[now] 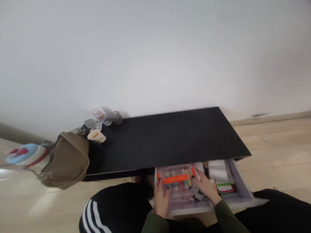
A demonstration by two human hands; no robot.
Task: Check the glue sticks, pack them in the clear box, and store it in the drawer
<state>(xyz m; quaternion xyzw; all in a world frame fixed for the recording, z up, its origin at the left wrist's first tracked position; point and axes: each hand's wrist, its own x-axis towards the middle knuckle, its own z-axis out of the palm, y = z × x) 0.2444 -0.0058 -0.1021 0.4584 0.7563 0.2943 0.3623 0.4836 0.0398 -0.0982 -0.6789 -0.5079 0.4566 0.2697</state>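
Note:
A clear plastic box (pixel 177 187) with an orange handle and orange latches lies in the left part of a pulled-out white drawer (pixel 189 207). Small coloured items show through its lid. My left hand (pixel 161 199) grips the box's left side, thumb over the front edge. On its right side is my right hand (pixel 206 186), fingers at the latch. Right of the box, the drawer holds a green and white packet (pixel 225 188) and a translucent white container (pixel 219 171). Small loose items lie in front of the box.
On the black tabletop (pixel 171 136) stand a paper cup (pixel 96 136), a dark glass (pixel 115 118) and a spray can (pixel 101 117). A brown bag (pixel 67 160) sits at the left end, beside a blue-lidded bottle (pixel 29 155). My knees flank the drawer.

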